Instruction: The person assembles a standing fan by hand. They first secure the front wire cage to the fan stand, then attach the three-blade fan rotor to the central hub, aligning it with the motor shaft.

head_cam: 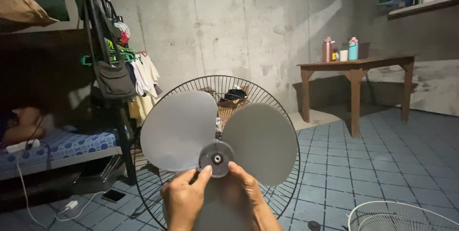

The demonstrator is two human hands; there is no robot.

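Both my hands hold up a grey three-bladed fan blade [181,128] in front of me. My left hand [184,200] grips its lower part with the thumb at the dark round hub [216,158]. My right hand [251,195] presses the hub's lower right edge; the bottom blade lies between my hands and is partly hidden by them. Right behind the blade stands a black round wire fan guard [287,116] on the floor.
A white wire fan guard [397,216] lies at the bottom right on the blue tiled floor. A wooden table [356,64] with bottles stands against the concrete wall. On the left are a bunk bed [57,147], hanging clothes, a bag [114,80], a phone [113,195] and cables.
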